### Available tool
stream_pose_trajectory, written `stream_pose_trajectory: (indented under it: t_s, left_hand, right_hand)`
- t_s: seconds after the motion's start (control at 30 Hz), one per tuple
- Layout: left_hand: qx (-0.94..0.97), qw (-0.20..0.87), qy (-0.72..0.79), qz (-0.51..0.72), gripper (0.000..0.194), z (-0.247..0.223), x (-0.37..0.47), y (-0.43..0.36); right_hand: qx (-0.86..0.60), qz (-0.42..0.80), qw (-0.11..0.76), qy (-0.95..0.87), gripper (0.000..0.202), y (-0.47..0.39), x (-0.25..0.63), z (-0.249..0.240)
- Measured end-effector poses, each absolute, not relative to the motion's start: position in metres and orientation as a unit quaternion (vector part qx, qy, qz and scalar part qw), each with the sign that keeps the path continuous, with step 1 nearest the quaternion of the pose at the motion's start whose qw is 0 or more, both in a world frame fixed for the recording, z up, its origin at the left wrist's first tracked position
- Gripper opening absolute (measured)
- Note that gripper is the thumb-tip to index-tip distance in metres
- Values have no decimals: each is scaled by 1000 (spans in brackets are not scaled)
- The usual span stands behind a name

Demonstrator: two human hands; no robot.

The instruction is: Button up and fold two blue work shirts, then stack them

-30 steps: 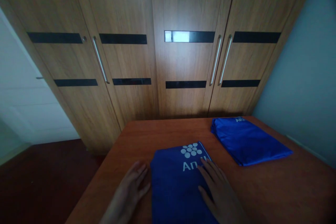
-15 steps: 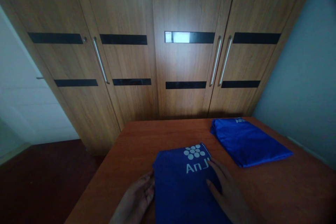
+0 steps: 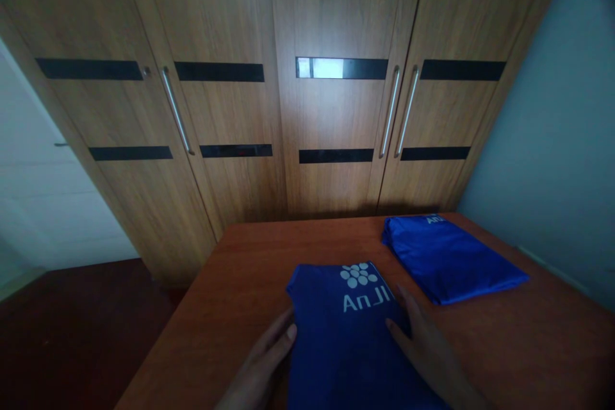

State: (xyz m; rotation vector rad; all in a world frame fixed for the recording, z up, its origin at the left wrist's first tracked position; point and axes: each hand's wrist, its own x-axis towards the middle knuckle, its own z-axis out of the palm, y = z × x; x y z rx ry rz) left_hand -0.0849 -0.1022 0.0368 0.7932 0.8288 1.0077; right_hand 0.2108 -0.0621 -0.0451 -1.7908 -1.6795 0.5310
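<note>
A folded blue cloth point(image 3: 343, 352) with a white print of dots and mirrored-looking letters lies in front of me on the table. My left hand point(image 3: 266, 355) grips its left edge, the thumb at the rim and the fingertips partly hidden behind the fabric. At the opposite side, my right hand point(image 3: 425, 346) has its thumb on top of the cloth and its other fingers along the right edge. A second folded blue cloth point(image 3: 456, 262), shinier and with similar lettering at its far end, lies flat to the right, apart from both hands.
The reddish-brown wooden table point(image 3: 259, 256) extends toward a wooden wardrobe point(image 3: 331, 186) with black strips and metal handles. A pale wall point(image 3: 542, 160) borders the right side. At left are a white door point(image 3: 52, 205) and dark red floor point(image 3: 86, 327).
My left hand has moved up and closed its thumb at the cloth's left edge. My right fingers have slid from the top to the right edge. The cloth has shifted slightly right.
</note>
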Motion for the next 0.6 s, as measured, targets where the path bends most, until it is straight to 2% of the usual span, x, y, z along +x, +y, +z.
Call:
stream_pose_trajectory:
  t_s: [0.2,0.37,0.5,0.6]
  left_hand:
    - [266,749,381,473,74,31,-71,-104]
    - [272,735,372,498,79,31,-66,-94]
    - [283,757,310,500,82,46,-59,-84]
    - [300,762,284,498,80,59,-49,-77]
  right_hand:
    - [-674,199,285,-652,62,-60,219,-45]
    - [-659,247,314,-637,69,-61,217,-38]
    - [-602,395,388,-576,83,-61,217,-29]
    - [-551,510,410,-517,95,-60,218,-23]
